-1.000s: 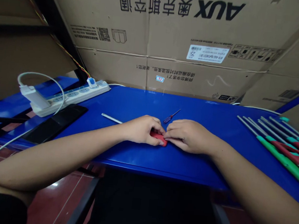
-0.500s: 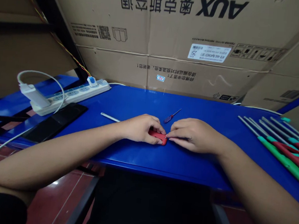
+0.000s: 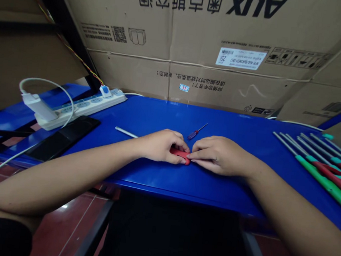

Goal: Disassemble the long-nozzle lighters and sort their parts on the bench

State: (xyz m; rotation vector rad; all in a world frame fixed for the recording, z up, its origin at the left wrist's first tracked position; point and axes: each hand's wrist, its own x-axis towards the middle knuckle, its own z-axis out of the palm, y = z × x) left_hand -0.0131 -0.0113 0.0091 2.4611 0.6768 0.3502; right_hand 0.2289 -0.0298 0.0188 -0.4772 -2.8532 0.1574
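**We held a small red piece (image 3: 180,155) between our two hands on the blue worktop (image 3: 233,130).**
Cardboard cartons (image 3: 178,44) printed AUX stood behind the worktop. A power strip (image 3: 82,109) lay at its far left, with a black pad (image 3: 63,138) just in front of it, and a group of green- and red-handled screwdrivers (image 3: 320,170) lay at the right. A white rod (image 3: 126,132) ended just beside our left hand (image 3: 159,146), and a small screwdriver (image 3: 196,131) lay just beyond the hands. The red piece sat low between the left hand and our right hand (image 3: 219,155), near the middle of the worktop. The fingers (image 3: 183,146) of both hands were closed on it, gripping it from either side and hiding part of it.
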